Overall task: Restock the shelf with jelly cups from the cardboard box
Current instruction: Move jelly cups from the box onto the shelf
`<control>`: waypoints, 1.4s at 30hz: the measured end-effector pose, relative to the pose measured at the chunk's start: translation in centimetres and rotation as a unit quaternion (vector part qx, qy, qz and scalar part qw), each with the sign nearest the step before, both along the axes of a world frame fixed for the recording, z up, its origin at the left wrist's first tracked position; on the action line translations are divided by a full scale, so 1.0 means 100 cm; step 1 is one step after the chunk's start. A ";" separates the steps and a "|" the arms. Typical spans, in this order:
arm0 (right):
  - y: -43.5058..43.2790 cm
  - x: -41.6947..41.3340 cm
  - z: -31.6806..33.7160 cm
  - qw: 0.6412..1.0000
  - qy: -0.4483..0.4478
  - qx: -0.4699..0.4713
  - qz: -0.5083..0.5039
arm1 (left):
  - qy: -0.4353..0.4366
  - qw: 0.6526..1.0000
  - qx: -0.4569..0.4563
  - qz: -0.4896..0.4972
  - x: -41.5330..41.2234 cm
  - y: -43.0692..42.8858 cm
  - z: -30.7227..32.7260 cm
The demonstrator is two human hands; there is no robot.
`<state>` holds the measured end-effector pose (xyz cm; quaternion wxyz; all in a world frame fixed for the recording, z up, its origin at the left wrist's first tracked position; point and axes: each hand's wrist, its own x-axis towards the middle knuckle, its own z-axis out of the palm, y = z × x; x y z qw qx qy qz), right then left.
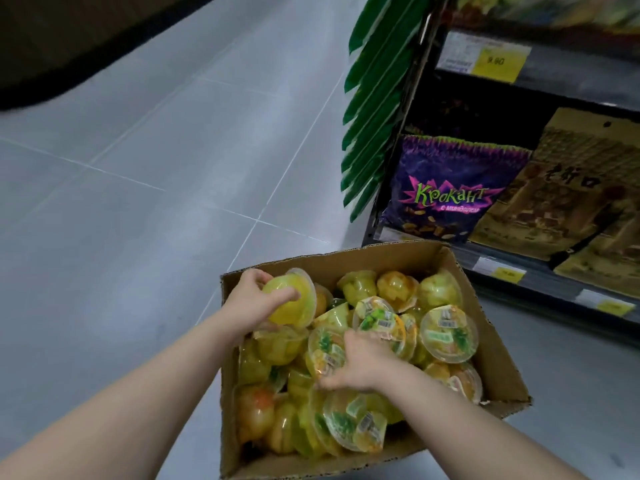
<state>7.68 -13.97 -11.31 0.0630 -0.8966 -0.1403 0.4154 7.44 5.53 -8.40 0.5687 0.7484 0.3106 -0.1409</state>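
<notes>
My left hand is curled around a yellow jelly cup, lifted at the far left corner of the cardboard box. My right hand lies palm down mid-box, fingers closed over a lidded cup in the pile. The box sits on the grey tiled floor, heaped with jelly cups. Just past its far edge stands the shelf, holding a purple bag and brown packs, with green strips hanging at its end.
</notes>
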 end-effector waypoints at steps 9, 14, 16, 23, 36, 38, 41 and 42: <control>0.007 0.002 -0.003 0.994 -0.034 0.013 -0.099 | 0.004 0.869 -0.476 0.138 -0.011 0.016 0.009; 0.000 0.021 0.011 0.948 -0.050 0.124 -0.288 | -0.049 0.937 -0.330 0.108 0.002 -0.004 0.022; -0.002 0.027 0.025 0.901 -0.051 0.184 -0.389 | -0.061 0.923 -0.345 0.160 0.006 -0.022 0.033; -0.039 0.036 0.172 0.815 -0.128 0.251 -0.506 | -0.078 0.863 -0.465 0.180 0.035 -0.033 0.174; -0.093 0.041 0.641 0.807 -0.284 0.284 -0.432 | -0.237 0.943 -0.228 -0.061 0.067 -0.078 0.631; -0.103 0.037 0.698 0.797 -0.317 0.297 -0.419 | -0.271 0.941 -0.182 -0.089 0.069 -0.085 0.686; -0.122 0.029 0.767 0.779 -0.364 0.327 -0.392 | -0.315 0.929 -0.136 -0.142 0.063 -0.095 0.757; -0.129 0.027 0.787 0.772 -0.376 0.337 -0.386 | -0.330 0.922 -0.130 -0.155 0.060 -0.101 0.779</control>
